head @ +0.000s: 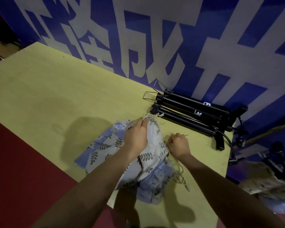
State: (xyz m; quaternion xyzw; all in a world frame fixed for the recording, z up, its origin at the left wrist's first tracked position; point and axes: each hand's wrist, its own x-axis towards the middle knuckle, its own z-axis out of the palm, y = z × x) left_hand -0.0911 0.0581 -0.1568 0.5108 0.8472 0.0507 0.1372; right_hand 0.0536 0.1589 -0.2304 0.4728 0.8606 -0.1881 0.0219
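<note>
A crumpled cloth (104, 150), white and light blue with a green leaf print and fringed tassel edges, lies on the yellow-green table (56, 96). My left hand (136, 134) pinches the cloth's far fringed corner near the black stands. My right hand (178, 145) is curled at the cloth's right edge and seems to pinch a small metal piece there; what it holds is too small to make out. Both forearms reach in from the bottom of the frame.
Folded black tripod stands (192, 112) lie along the table's back right edge, with a thin wire frame (149, 96) at their left end. A blue and white wall (155, 38) stands behind. Red floor (23, 162) lies to the left. Clutter (270, 178) sits low right.
</note>
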